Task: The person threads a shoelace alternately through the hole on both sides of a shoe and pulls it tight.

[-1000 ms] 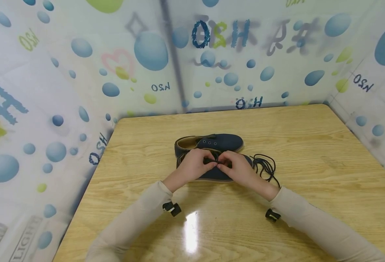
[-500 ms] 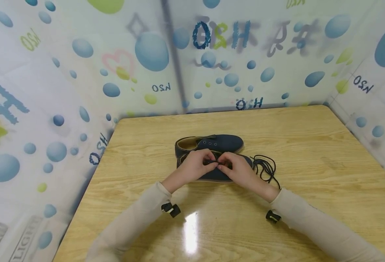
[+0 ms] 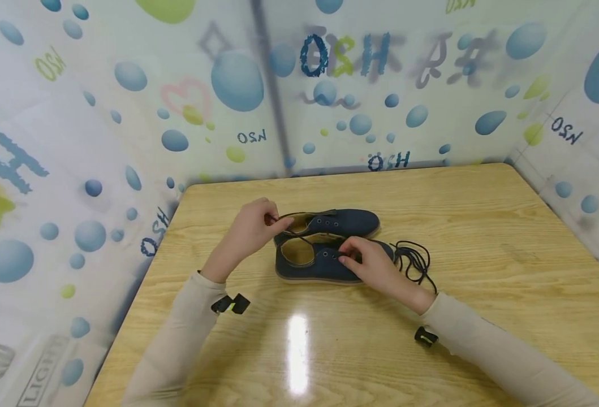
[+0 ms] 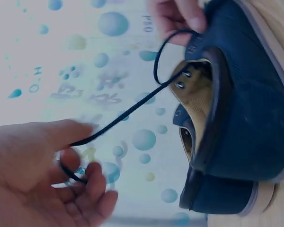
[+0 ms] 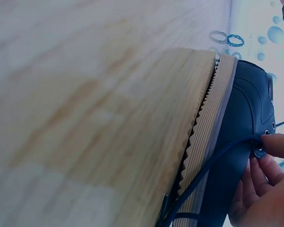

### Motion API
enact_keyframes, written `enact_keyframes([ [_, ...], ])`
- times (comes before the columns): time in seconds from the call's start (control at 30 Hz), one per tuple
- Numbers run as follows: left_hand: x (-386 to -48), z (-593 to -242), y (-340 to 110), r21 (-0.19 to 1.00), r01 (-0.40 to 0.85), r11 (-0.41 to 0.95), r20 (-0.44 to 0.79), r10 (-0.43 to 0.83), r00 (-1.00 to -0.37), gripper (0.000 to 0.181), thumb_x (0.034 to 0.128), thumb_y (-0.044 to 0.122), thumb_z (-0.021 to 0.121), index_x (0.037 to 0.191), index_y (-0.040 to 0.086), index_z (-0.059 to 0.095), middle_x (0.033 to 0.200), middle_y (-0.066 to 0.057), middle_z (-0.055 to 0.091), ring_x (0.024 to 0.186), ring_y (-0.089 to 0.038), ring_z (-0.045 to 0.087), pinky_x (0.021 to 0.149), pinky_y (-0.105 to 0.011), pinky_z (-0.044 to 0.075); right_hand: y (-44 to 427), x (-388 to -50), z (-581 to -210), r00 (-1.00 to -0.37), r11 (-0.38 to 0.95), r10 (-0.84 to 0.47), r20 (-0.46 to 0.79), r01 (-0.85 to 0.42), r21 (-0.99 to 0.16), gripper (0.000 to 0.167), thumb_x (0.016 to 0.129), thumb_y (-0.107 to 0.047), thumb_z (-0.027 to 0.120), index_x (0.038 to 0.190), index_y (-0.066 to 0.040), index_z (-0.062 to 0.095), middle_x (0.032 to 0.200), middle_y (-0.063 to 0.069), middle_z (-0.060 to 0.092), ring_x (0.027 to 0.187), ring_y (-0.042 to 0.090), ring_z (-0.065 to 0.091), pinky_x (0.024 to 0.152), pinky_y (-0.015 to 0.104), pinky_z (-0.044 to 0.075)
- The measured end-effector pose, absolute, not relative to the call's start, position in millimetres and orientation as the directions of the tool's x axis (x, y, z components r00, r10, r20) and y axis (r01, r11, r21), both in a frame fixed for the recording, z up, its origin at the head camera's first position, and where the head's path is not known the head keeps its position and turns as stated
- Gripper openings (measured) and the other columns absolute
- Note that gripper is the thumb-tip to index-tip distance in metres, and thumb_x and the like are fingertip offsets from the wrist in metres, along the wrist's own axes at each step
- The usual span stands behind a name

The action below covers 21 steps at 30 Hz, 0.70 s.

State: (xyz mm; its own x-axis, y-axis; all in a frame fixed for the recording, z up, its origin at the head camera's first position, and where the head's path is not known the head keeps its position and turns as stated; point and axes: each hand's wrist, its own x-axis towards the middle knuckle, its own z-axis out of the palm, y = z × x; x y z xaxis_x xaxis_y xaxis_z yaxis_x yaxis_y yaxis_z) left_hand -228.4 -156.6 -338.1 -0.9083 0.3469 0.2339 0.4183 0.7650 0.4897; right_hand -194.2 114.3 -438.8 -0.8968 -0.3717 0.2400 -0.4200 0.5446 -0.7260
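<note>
Two navy lace-up shoes lie side by side on the wooden table, toes to the right: a near shoe (image 3: 324, 270) and a far shoe (image 3: 357, 220). My left hand (image 3: 243, 232) is left of them, pinching a dark shoelace (image 4: 132, 109) between thumb and fingers. From there the lace runs into the near shoe's opening, with a loose loop beside the eyelets in the left wrist view. My right hand (image 3: 373, 263) pinches the near shoe's eyelet flap (image 5: 258, 152), where a lace comes out by the thumb. Its fingertips are partly hidden behind the flap.
A loose coil of dark lace (image 3: 415, 261) lies on the table (image 3: 482, 226) past the near shoe's toe. Both sleeves carry a small black wrist device. A printed wall covering (image 3: 330, 124) stands behind the table.
My left hand has moved from the eyelets out to the left and slightly up, drawing the lace with it. The right hand has stayed at the near shoe.
</note>
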Motion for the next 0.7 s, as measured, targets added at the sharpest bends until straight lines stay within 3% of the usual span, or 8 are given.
enact_keyframes([
  [0.07, -230.4, -335.5, -159.4, 0.67, 0.39, 0.631, 0.24, 0.313, -0.919, 0.031, 0.0975, 0.024, 0.064, 0.074, 0.008, 0.052, 0.083, -0.01, 0.065, 0.068, -0.012, 0.056, 0.064, -0.027, 0.049, 113.9, -193.8, -438.1, -0.895, 0.544, -0.373, 0.243, -0.423, -0.725, 0.007, 0.093, -0.015, 0.069, 0.1, -0.015, 0.067, 0.095, 0.0, 0.069, 0.08, 0.009, 0.061, 0.072, 0.026, 0.051],
  [0.17, -231.3, -329.8, -159.5, 0.909, 0.296, 0.292, 0.215, 0.28, -0.936, 0.03, 0.103, 0.021, 0.054, 0.077, 0.006, 0.048, 0.088, -0.007, 0.072, 0.073, -0.009, 0.067, 0.073, -0.027, 0.059, 113.4, -193.3, -437.4, -0.896, 0.545, -0.371, 0.243, -0.422, -0.724, 0.007, 0.093, -0.015, 0.069, 0.099, -0.015, 0.066, 0.094, 0.0, 0.069, 0.08, 0.009, 0.061, 0.071, 0.025, 0.05],
  [0.27, -231.7, -324.9, -158.0, 0.977, 0.212, 0.027, 0.197, 0.274, -0.941, 0.033, 0.1052, 0.02, 0.048, 0.076, 0.007, 0.042, 0.069, -0.001, 0.063, 0.058, -0.008, 0.059, 0.063, -0.027, 0.057, 113.7, -193.6, -437.5, -0.897, 0.547, -0.367, 0.244, -0.421, -0.724, 0.006, 0.093, -0.015, 0.069, 0.097, -0.015, 0.065, 0.093, 0.0, 0.068, 0.079, 0.008, 0.061, 0.07, 0.024, 0.05],
  [0.33, -231.5, -322.7, -157.6, 0.959, 0.271, 0.081, 0.243, 0.255, -0.936, 0.034, 0.1043, 0.022, 0.051, 0.075, 0.009, 0.042, 0.06, 0.004, 0.048, 0.049, -0.008, 0.045, 0.051, -0.023, 0.044, 114.1, -194.2, -437.8, -0.896, 0.544, -0.368, 0.248, -0.423, -0.725, 0.006, 0.093, -0.015, 0.069, 0.097, -0.015, 0.065, 0.093, 0.0, 0.068, 0.079, 0.008, 0.061, 0.07, 0.024, 0.05],
  [0.43, -231.8, -324.0, -156.5, 0.796, 0.454, 0.401, 0.387, 0.239, -0.891, 0.033, 0.1014, 0.021, 0.057, 0.074, 0.01, 0.042, 0.058, 0.002, 0.039, 0.048, -0.009, 0.034, 0.049, -0.024, 0.029, 114.4, -194.3, -437.4, -0.895, 0.538, -0.367, 0.255, -0.428, -0.726, 0.006, 0.093, -0.015, 0.069, 0.097, -0.014, 0.065, 0.092, 0.0, 0.068, 0.078, 0.007, 0.06, 0.07, 0.024, 0.05],
  [0.5, -231.8, -326.1, -154.6, 0.564, 0.509, 0.651, 0.484, 0.239, -0.842, 0.032, 0.0998, 0.02, 0.059, 0.073, 0.011, 0.045, 0.059, 0.001, 0.044, 0.049, -0.01, 0.038, 0.05, -0.024, 0.031, 114.7, -194.3, -437.3, -0.892, 0.539, -0.366, 0.263, -0.434, -0.722, 0.007, 0.093, -0.015, 0.07, 0.098, -0.014, 0.066, 0.093, 0.0, 0.068, 0.079, 0.008, 0.06, 0.07, 0.025, 0.05],
  [0.57, -231.2, -328.9, -151.6, 0.373, 0.486, 0.791, 0.53, 0.249, -0.811, 0.032, 0.0987, 0.02, 0.06, 0.072, 0.012, 0.045, 0.059, 0.0, 0.048, 0.049, -0.013, 0.041, 0.051, -0.026, 0.032, 115.2, -194.1, -437.0, -0.889, 0.545, -0.372, 0.269, -0.443, -0.712, 0.009, 0.092, -0.015, 0.07, 0.1, -0.014, 0.066, 0.094, 0.0, 0.068, 0.079, 0.009, 0.061, 0.071, 0.025, 0.051],
  [0.7, -228.8, -332.3, -142.3, 0.262, 0.46, 0.848, 0.489, 0.295, -0.821, 0.031, 0.0955, 0.021, 0.065, 0.07, 0.014, 0.049, 0.061, 0.0, 0.054, 0.052, -0.014, 0.045, 0.053, -0.026, 0.035, 117.4, -193.5, -435.9, -0.879, 0.569, -0.401, 0.259, -0.46, -0.681, 0.019, 0.09, -0.01, 0.07, 0.108, -0.011, 0.066, 0.099, 0.003, 0.066, 0.083, 0.011, 0.06, 0.073, 0.028, 0.051],
])
